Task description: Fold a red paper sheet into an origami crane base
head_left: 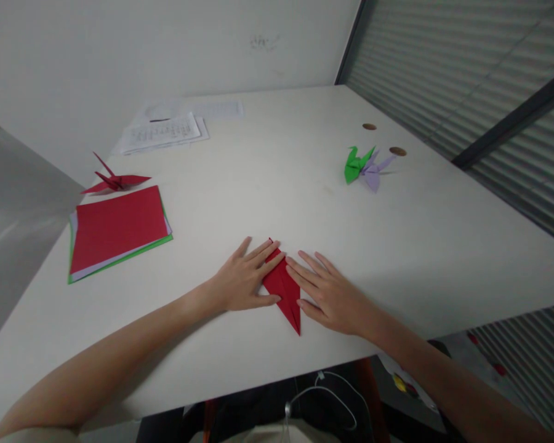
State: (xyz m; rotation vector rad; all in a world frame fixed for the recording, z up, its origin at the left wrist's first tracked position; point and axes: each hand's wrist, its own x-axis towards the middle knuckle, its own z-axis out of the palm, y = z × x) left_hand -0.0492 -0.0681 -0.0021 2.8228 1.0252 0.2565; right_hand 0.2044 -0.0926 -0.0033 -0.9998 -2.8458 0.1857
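A folded piece of red origami paper (287,295), shaped like a narrow diamond, lies flat on the white table in front of me. Its lower point is split down the middle and aims toward me. My left hand (245,278) rests on its left side, fingers spread, the tips pressing the upper part and the thumb at the left edge. From the other side my right hand (329,293) touches the right edge with its fingertips and thumb, its fingers spread too. Part of the paper's upper end is hidden beneath my left fingers.
A stack of red, lilac and green paper sheets (120,231) lies at the left, a red paper crane (115,181) just behind it. Printed papers (161,132) are at the back left. A green crane (356,165) and a lilac crane (373,175) stand at the right.
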